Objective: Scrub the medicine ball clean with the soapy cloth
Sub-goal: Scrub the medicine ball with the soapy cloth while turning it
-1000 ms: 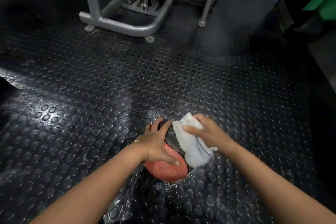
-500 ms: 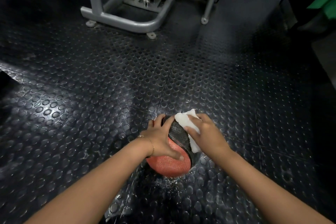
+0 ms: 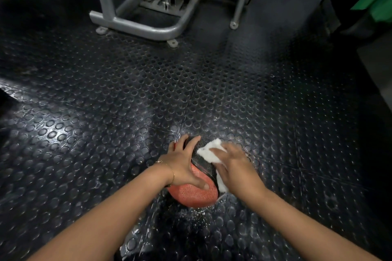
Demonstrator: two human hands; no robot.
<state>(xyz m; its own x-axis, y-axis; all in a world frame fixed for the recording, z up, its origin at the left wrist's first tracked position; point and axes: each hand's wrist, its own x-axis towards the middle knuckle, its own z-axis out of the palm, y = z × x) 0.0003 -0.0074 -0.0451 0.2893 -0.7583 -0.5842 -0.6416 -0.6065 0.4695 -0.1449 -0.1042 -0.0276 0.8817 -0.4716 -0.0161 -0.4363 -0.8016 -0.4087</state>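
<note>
Far centre: grey machine frame point(image 3: 146, 29) stands on the floor, its curved base tube and a slim leg point(image 3: 239, 6) bar the way.
Far right: dark bulky object with green panel point(image 3: 360, 6) fills the corner.
Left, middle: studded floor point(image 3: 84, 112) lies open.
Near centre: medicine ball point(image 3: 193, 195) on the floor, open floor left, right and beyond.

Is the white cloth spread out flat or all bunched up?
Bunched up: the fluffy white cloth sits wadded under the right hand on the red-and-black ball.
</note>
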